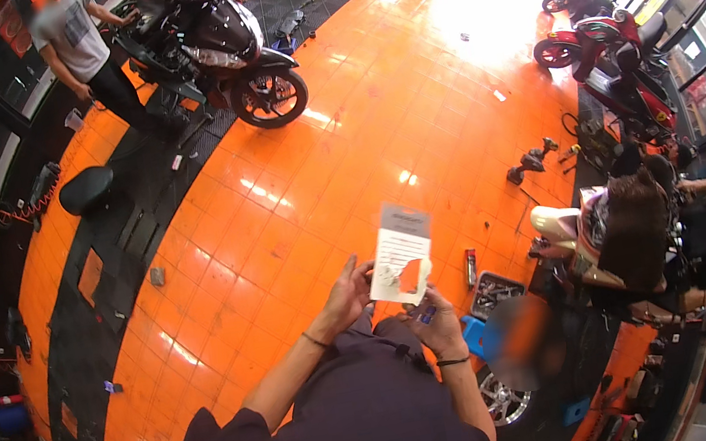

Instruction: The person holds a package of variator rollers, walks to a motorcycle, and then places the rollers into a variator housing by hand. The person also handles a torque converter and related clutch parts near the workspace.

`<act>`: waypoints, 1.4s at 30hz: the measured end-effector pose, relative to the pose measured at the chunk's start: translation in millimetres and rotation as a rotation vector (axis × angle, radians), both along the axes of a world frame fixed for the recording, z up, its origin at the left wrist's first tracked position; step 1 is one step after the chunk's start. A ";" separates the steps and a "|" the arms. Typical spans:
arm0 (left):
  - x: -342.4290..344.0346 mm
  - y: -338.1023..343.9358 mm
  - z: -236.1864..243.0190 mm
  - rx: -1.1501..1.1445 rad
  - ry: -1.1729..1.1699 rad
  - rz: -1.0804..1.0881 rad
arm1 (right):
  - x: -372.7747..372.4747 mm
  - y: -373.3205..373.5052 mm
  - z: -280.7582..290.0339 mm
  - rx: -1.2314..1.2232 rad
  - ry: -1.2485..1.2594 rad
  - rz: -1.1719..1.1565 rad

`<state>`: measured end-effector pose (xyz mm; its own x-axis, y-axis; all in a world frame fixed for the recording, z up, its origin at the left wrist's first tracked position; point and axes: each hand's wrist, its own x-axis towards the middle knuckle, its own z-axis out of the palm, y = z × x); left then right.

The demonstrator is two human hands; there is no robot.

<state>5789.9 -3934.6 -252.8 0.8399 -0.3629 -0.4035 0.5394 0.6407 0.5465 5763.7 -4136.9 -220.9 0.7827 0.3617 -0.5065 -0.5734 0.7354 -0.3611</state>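
Over the orange floor I hold up a white card package [396, 251] with a grey top band and printed lines. Its lower part is torn open, and orange shows through the hole. My left hand [348, 295] grips the card's left edge, thumb pointing up and fingers partly behind it. At the lower right corner of the card is my right hand [435, 326], its fingers closed round a small dark-blue piece [425, 313]. What that piece is, I cannot make out. Both forearms come up from below, with a dark band on each wrist.
A tray of metal tools [496, 294], a spray can [471, 266] and a blue stool [475, 336] are to my right. Beyond them a co-worker reaches over a scooter [596, 237]. Cordless power tools [531, 162] lie on the floor. Another person stands by a black motorcycle [205, 45] at far left.
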 end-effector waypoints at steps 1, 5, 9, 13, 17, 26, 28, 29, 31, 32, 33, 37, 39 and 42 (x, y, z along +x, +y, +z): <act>39.7 -9.8 -3.2 0.035 -0.018 -0.028 | 32.0 -12.8 1.8 0.041 -0.007 -0.011; 210.4 -29.8 -28.6 0.465 -0.206 -0.173 | 181.0 -65.4 -29.0 -0.117 0.054 -0.151; 334.1 -7.2 -141.4 1.220 -0.312 -0.299 | 310.0 -115.9 -98.3 -0.182 0.184 -0.234; 380.3 51.2 -261.1 1.398 0.189 -0.135 | 468.5 -152.7 -119.6 -0.247 0.346 -0.202; 384.1 63.3 -283.5 1.056 0.833 0.010 | 630.2 -175.4 -110.5 -0.300 0.283 -0.108; 569.1 45.9 -280.4 0.815 1.043 0.091 | 1016.1 -91.8 -86.0 -0.254 0.106 0.211; 650.0 50.5 -296.7 0.826 0.989 -0.034 | 1086.4 -76.3 -97.7 -0.196 0.121 0.209; 696.8 55.0 -298.9 0.850 0.981 -0.125 | 1114.3 -64.4 -103.4 -0.200 0.170 0.177; 789.9 87.4 -314.6 1.029 0.571 -0.039 | 1187.3 -40.4 -110.4 -0.167 0.190 0.181; 851.1 96.0 -304.6 1.014 0.494 0.111 | 1218.3 -34.7 -118.4 -0.142 0.185 0.190; 930.9 97.1 -265.9 0.904 0.410 0.304 | 1249.8 -36.8 -121.7 -0.126 0.182 0.180; 1123.8 164.9 -201.7 0.980 0.265 0.452 | 1375.8 20.2 -116.7 -0.291 0.203 0.249; 1205.4 188.1 -172.4 0.924 0.175 0.502 | 1441.6 36.4 -129.4 -0.269 0.204 0.261; 1293.7 225.0 -182.7 0.904 0.259 0.508 | 1547.7 76.3 -147.0 -0.249 0.227 0.283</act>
